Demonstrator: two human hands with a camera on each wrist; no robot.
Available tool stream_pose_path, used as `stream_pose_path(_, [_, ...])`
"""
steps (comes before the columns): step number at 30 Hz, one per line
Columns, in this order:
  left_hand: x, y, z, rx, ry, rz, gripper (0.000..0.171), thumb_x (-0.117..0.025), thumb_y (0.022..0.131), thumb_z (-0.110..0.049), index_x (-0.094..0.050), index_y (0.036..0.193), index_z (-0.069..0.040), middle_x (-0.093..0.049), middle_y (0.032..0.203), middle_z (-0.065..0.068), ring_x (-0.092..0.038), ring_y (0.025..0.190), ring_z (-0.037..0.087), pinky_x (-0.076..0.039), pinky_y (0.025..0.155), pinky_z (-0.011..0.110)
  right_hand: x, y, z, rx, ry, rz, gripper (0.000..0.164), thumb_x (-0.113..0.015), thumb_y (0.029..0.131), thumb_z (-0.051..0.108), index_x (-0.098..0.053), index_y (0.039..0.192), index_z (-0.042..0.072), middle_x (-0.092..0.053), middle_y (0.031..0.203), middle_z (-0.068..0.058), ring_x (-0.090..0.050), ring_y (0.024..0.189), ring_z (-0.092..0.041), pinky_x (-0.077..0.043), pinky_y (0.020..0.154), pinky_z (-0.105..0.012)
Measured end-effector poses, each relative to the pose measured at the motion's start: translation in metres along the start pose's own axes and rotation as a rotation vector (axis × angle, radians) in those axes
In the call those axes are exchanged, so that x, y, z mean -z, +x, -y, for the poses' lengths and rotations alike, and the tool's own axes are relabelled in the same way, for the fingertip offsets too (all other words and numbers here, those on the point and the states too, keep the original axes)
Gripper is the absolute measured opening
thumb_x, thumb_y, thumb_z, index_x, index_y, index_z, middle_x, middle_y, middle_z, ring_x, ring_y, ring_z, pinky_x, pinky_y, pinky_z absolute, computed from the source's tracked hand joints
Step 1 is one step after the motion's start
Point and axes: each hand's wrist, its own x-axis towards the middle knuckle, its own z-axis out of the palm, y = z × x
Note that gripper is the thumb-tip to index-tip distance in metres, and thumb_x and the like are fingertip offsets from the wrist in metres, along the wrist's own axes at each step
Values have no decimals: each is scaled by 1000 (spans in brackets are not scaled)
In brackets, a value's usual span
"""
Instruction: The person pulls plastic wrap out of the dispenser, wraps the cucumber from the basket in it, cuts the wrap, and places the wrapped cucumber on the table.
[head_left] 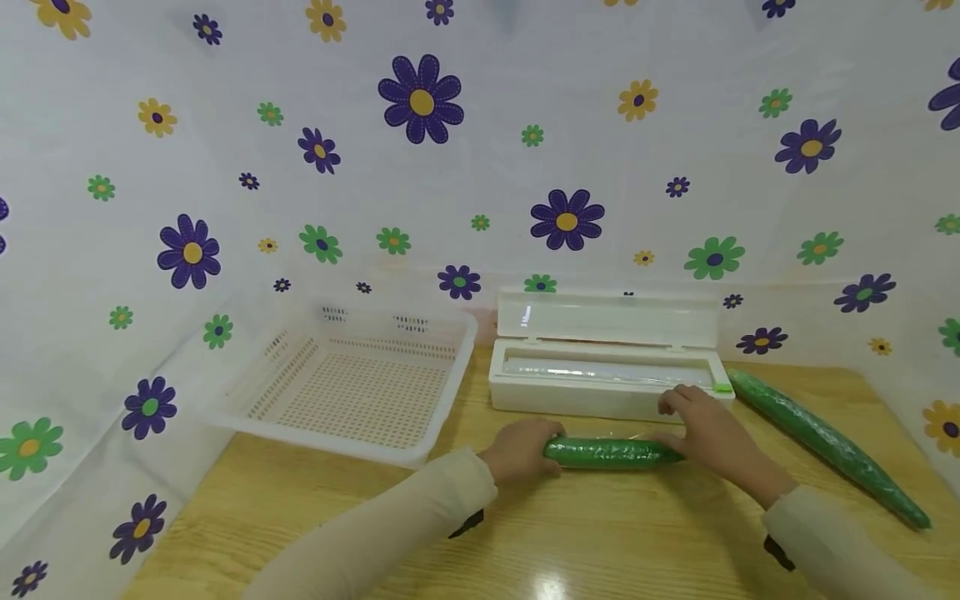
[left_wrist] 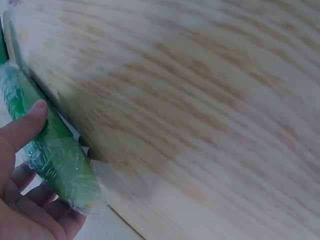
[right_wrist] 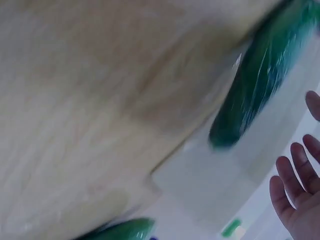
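A green cucumber [head_left: 611, 453] wrapped in clear plastic film lies sideways in front of the white wrap box. My left hand [head_left: 522, 450] grips its left end; in the left wrist view the thumb [left_wrist: 37, 112] lies over the film and the fingers curl beneath. Near the other end is my right hand [head_left: 708, 429], its fingers spread and relaxed. The right wrist view shows that hand [right_wrist: 302, 195] apart from the wrapped cucumber [right_wrist: 250, 95], with nothing in it.
Behind the cucumber stands the white wrap box [head_left: 592, 402], lid [head_left: 607, 321] up, with a film roll [head_left: 600, 371] inside. A second wrapped cucumber [head_left: 825, 442] lies slanted at the right. On the left sits a white perforated basket [head_left: 442, 408]. A flowered sheet [head_left: 480, 150] hangs behind the wooden table [head_left: 337, 517].
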Motion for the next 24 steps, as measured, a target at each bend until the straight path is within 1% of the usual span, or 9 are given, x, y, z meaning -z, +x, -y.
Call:
stream_pose_path(2, [2,0,0,4,-5,11,44,-78,74,-33,-63,113,-17,-68,111,-2,-63,98,12,-50,82,26,6,1,-9,-42,58,47,34,-81,71,22,-61,93,5,-62,87,-6,-59,80,-21,-51,70,-39])
stream_pose_path(4, [3,-1,0,4,-8,19,44,-79,74,-32,-63,112,-18,-68,112,-2,-63,101,12,-50,84,26,8,2,-14,-72,95,117,36,-79,74,24,-62,99,4,-64,91,-7,-61,84,-23,-52,72,-41])
stream_pose_path(6, [4,-1,1,0,-3,24,45,-79,74,-32,-63,113,-18,-67,114,-1,-62,102,12,-50,85,26,6,2,-15,-98,132,176,38,-76,77,28,-62,103,3,-66,94,-8,-63,85,-24,-52,73,-42])
stream_pose_path(8, [4,-2,1,-6,2,20,45,-79,73,-32,-63,113,-18,-67,114,-1,-63,102,12,-50,84,26,1,4,-13,-99,127,194,37,-74,79,30,-63,103,4,-68,94,-8,-64,85,-24,-53,73,-41])
stream_pose_path(10, [3,-2,1,-8,10,12,46,-79,73,-32,-63,113,-18,-67,114,-1,-63,102,13,-51,84,26,-6,5,-10,-70,91,169,32,-73,79,28,-64,100,5,-68,92,-7,-64,81,-21,-53,70,-39])
stream_pose_path(13, [2,-2,0,-11,14,1,47,-80,72,-32,-63,113,-18,-67,114,-1,-63,102,14,-51,84,27,-13,6,-5,10,-16,95,24,-76,76,24,-65,91,8,-68,84,-4,-62,71,-17,-51,62,-33])
stream_pose_path(16, [0,-2,0,-14,15,-6,48,-79,73,-32,-63,115,-17,-67,114,0,-63,102,14,-52,83,27,-11,7,-3,81,-114,42,20,-79,72,17,-64,82,9,-66,76,-2,-59,62,-14,-48,55,-30])
stream_pose_path(20, [-1,-2,0,-22,16,-10,48,-79,73,-32,-63,116,-17,-68,113,0,-63,101,14,-52,82,27,2,8,-3,90,-175,63,15,-78,72,9,-63,73,10,-63,67,-1,-55,54,-13,-45,49,-28])
stream_pose_path(24, [0,-2,2,-17,10,-4,47,-79,73,-31,-63,116,-17,-68,113,0,-63,102,15,-52,83,28,15,12,-4,78,-140,110,15,-75,75,8,-62,68,12,-60,63,2,-50,52,-9,-42,48,-25])
